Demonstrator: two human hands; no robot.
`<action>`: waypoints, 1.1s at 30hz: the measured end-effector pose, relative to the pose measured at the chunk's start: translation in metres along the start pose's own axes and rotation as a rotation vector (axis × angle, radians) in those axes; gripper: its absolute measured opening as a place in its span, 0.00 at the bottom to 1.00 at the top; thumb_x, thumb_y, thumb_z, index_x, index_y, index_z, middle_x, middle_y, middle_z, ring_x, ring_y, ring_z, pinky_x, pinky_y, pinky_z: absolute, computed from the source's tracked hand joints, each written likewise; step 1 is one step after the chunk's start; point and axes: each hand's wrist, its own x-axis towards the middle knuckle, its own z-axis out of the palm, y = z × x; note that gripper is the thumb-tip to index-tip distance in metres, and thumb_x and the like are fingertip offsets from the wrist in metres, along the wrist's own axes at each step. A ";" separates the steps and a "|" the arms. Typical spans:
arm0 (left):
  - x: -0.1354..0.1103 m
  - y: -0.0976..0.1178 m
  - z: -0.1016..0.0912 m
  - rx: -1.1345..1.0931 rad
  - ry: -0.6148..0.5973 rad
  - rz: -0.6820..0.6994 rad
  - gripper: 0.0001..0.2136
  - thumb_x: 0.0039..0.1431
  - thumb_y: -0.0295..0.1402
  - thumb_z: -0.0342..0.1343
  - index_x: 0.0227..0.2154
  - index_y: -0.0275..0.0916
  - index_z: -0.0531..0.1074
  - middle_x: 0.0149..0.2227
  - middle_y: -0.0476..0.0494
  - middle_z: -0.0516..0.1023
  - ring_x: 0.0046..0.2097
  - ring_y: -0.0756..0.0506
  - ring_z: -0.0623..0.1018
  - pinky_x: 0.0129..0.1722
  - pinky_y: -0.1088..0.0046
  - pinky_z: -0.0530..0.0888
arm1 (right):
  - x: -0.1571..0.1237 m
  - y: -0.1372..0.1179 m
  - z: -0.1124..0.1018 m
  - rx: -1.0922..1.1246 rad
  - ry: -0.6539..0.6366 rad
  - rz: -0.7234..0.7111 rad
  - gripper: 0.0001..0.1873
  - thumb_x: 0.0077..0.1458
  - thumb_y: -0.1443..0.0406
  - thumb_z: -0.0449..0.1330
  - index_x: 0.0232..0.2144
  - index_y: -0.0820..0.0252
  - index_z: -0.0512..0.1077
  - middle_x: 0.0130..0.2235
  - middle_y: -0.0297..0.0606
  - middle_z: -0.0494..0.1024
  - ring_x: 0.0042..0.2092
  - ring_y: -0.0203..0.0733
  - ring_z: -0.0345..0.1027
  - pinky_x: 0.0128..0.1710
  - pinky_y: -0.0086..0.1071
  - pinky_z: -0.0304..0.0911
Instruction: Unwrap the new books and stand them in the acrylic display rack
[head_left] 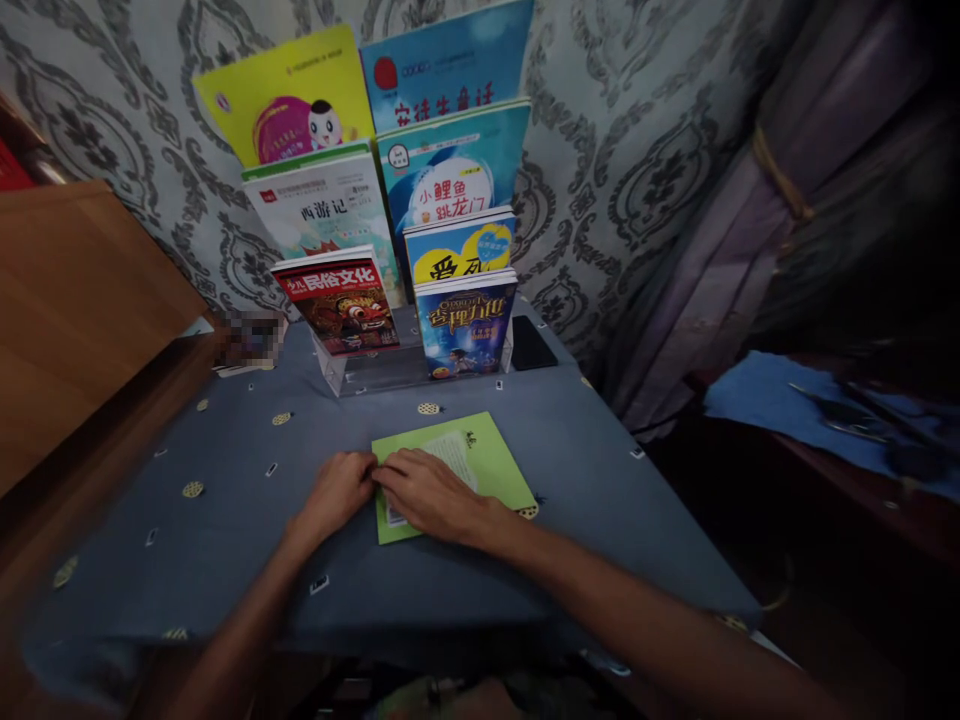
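Note:
A thin lime-green book [499,460] lies flat on the table, with a pale text panel on its upward face. My left hand [341,492] is at the book's left edge, its fingers curled and closed there. Across the book's left half rests my right hand [427,490], palm down, with bent fingers closed over that same edge. The fingertips of both hands meet at the edge, and the thumbs are mostly hidden.
Behind the book, a clear acrylic stand [375,378] holds several upright books, including a red-topped one [341,305] and a dark blue one [466,330]. A black phone-like slab [532,343] lies right of it. A wooden cabinet [82,310] borders the left; a tied curtain [697,240] hangs right.

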 end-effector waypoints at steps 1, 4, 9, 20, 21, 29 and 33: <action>0.002 0.000 0.003 -0.022 0.007 0.009 0.12 0.62 0.25 0.48 0.34 0.38 0.78 0.39 0.39 0.84 0.42 0.43 0.82 0.36 0.72 0.66 | 0.000 0.000 0.001 0.000 -0.004 0.014 0.10 0.64 0.71 0.54 0.45 0.63 0.73 0.44 0.44 0.77 0.47 0.45 0.70 0.50 0.39 0.65; 0.003 0.000 0.008 -0.025 0.041 -0.006 0.11 0.64 0.27 0.49 0.35 0.38 0.78 0.38 0.39 0.83 0.41 0.43 0.81 0.36 0.71 0.66 | 0.001 0.003 0.006 0.006 -0.021 0.063 0.13 0.62 0.72 0.56 0.49 0.62 0.71 0.47 0.46 0.75 0.50 0.47 0.67 0.53 0.42 0.63; 0.002 0.000 0.009 0.035 0.115 -0.053 0.10 0.66 0.31 0.48 0.41 0.38 0.76 0.41 0.37 0.82 0.42 0.40 0.81 0.37 0.70 0.67 | 0.002 0.007 0.014 -0.003 -0.030 0.092 0.20 0.60 0.73 0.57 0.55 0.66 0.67 0.54 0.52 0.71 0.57 0.51 0.63 0.58 0.45 0.59; 0.029 -0.022 0.009 -0.095 0.166 0.030 0.10 0.61 0.25 0.49 0.39 0.37 0.76 0.38 0.38 0.82 0.40 0.42 0.80 0.38 0.71 0.67 | 0.031 0.008 0.036 -0.118 0.029 0.169 0.16 0.63 0.71 0.54 0.53 0.65 0.66 0.56 0.54 0.73 0.55 0.51 0.67 0.58 0.46 0.60; 0.031 -0.023 0.008 -0.108 0.169 0.039 0.10 0.61 0.25 0.50 0.38 0.37 0.76 0.37 0.39 0.82 0.40 0.42 0.80 0.39 0.71 0.67 | 0.033 0.007 0.036 -0.123 0.029 0.183 0.16 0.63 0.71 0.53 0.53 0.65 0.66 0.55 0.53 0.73 0.54 0.51 0.67 0.58 0.46 0.60; 0.026 -0.020 0.009 -0.121 0.204 0.010 0.12 0.66 0.37 0.48 0.32 0.38 0.74 0.31 0.43 0.80 0.34 0.44 0.77 0.33 0.71 0.64 | 0.001 0.017 0.004 -0.101 -0.029 0.282 0.18 0.65 0.70 0.52 0.56 0.64 0.67 0.60 0.54 0.71 0.61 0.54 0.63 0.62 0.54 0.56; 0.020 -0.018 0.015 -0.086 0.245 -0.010 0.13 0.68 0.37 0.47 0.33 0.38 0.73 0.33 0.43 0.80 0.34 0.45 0.77 0.32 0.71 0.62 | -0.049 0.040 -0.011 -0.158 0.043 0.478 0.21 0.65 0.67 0.53 0.59 0.64 0.66 0.64 0.57 0.65 0.65 0.59 0.58 0.64 0.60 0.53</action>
